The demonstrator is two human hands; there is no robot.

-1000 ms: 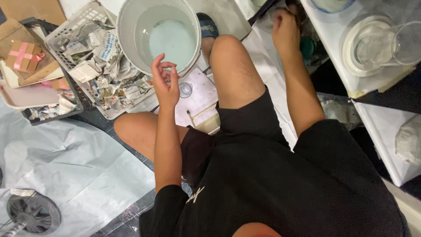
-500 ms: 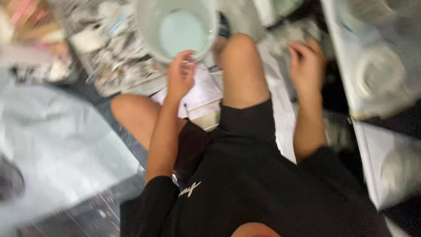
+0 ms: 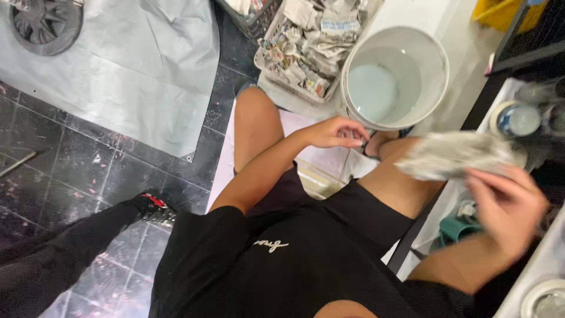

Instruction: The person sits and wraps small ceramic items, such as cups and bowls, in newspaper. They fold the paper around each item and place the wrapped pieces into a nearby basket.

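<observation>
At lower right, over a bare knee, the person's right hand [image 3: 507, 209] closes its fingers on the near end of a crumpled grey wad of paper [image 3: 456, 154]; motion blur softens both, so the exact grip cannot be told. The wad's long axis runs nearly level across the view, its free end pointing left toward the pale bucket [image 3: 395, 76], its held end at the right.

The left hand [image 3: 338, 132] hangs loosely curled and empty, fingertips pointing right, just below the bucket's near rim without clearly touching it. The bucket stands upright on the floor and holds a shallow layer of pale bluish liquid.

Just left of the bucket sits a white wire basket [image 3: 276, 65] packed with torn newspaper scraps. White sheets [image 3: 318, 159] lie under the person's legs. Farther left, a grey plastic sheet [image 3: 129, 65] covers dark floor tiles [image 3: 70, 165], with a black wheel-shaped fan part [image 3: 47, 23] at its top corner. Another person's dark-trousered leg and black shoe [image 3: 154, 206] reach in from lower left. A round lidded container [image 3: 515, 119] stands on the white surface at right.
</observation>
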